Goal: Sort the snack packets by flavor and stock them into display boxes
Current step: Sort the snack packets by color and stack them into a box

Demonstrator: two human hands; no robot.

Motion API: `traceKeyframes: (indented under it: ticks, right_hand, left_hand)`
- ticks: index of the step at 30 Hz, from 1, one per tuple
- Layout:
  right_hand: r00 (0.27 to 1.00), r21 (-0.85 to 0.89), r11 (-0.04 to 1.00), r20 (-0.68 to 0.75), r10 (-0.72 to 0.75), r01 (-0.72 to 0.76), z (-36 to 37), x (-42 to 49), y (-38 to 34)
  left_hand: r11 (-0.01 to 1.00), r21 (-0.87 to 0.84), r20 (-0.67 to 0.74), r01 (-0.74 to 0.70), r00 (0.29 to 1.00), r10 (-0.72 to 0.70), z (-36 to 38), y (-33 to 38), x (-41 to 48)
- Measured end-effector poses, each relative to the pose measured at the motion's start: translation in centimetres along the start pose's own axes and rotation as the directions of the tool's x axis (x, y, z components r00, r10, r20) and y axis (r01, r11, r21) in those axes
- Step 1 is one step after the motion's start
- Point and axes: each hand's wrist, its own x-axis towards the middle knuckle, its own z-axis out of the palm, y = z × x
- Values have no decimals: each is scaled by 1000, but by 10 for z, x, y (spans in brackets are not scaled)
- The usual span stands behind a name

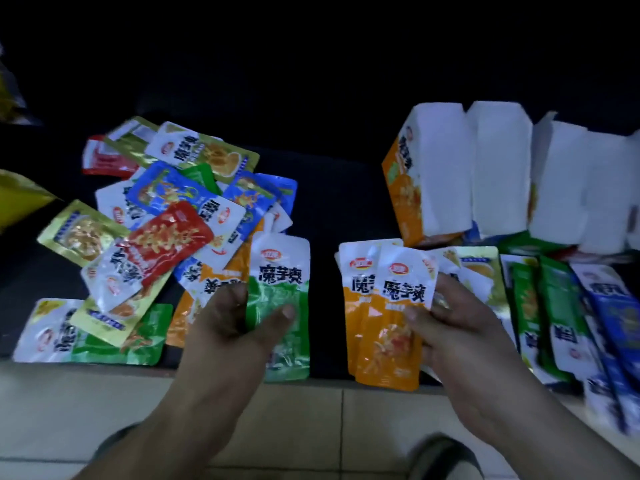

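My left hand [239, 320] pinches a green snack packet [282, 271] between thumb and fingers, just right of a mixed pile of packets [166, 216] in red, blue, gold, orange and green. My right hand [446, 317] grips a small stack of orange packets [384, 327] held upright, thumb on the front one. Behind it lie a gold packet [481, 275] and sorted rows of green packets [550, 299] and blue packets [616, 327]. Display boxes [498, 171] stand at the back right, the leftmost one orange [401, 188] on its side face.
Everything lies on a dark surface [329, 202] whose front edge runs above a pale tiled floor [104, 410]. A yellow bag [17, 199] shows at the far left edge. A dark shoe [443, 455] is on the floor below my right arm.
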Motion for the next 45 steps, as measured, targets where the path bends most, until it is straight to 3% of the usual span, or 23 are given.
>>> traceKeyframes:
  ticks: [7, 11, 15, 18, 21, 25, 27, 28, 31, 32, 34, 37, 40, 45]
  right_hand:
    - [980, -184, 971, -102, -170, 150, -8, 7, -6]
    - [967, -290, 934, -85, -241, 208, 0, 18, -4]
    - [914, -562, 759, -11, -406, 330, 13, 32, 2]
    - [885, -714, 610, 28, -466, 344, 13, 40, 7]
    - [874, -749, 555, 64, -482, 362, 9, 41, 10]
    - [838, -793, 478, 72, -541, 377, 1, 31, 7]
    - [835, -761, 522, 47, -548, 385, -4, 17, 3]
    - [860, -709, 596, 29, -510, 377, -4, 6, 1]
    - [984, -373, 911, 49, -171, 177, 1, -28, -3]
    - [995, -251, 965, 77, -55, 73, 2, -37, -5]
    - [998, -117, 993, 68, 12, -4, -2, -44, -6]
    - [997, -97, 995, -75, -22, 15, -21, -40, -3]
    - [983, -51, 998, -177, -38, 30, -52, -32, 0]
    - [864, -108, 981, -464, -195, 163, -130, -14, -3]
  left_hand:
    - [1000, 4, 61, -31, 998, 31, 18, -9, -5]
    - [999, 31, 110, -8, 994, 5, 18, -14, -3]
    - [998, 36, 123, 48, 991, -52, 15, -15, -3]
    - [992, -30, 128, 123, 985, -118, 12, -17, -3]
    - [989, -41, 109, 145, 984, -139, 11, -21, -2]
    - [996, -55, 136, 76, 988, -68, 14, -18, -3]
    - [997, -52, 154, 51, 987, -43, 16, -18, -3]
    - [998, -42, 175, 48, 984, -40, 18, -17, -5]
    - [992, -79, 263, 96, 962, -72, 33, -15, -15]
    - [989, -87, 286, 117, 954, -88, 40, -16, -19]
    - [991, -63, 316, 120, 944, -94, 56, -17, -26]
    - [995, 102, 341, -5, 939, -31, 80, -21, -32]
    - [978, 208, 453, -22, 888, -77, 106, -20, -36]
    - [927, 354, 514, -120, 854, -86, 139, -15, -37]
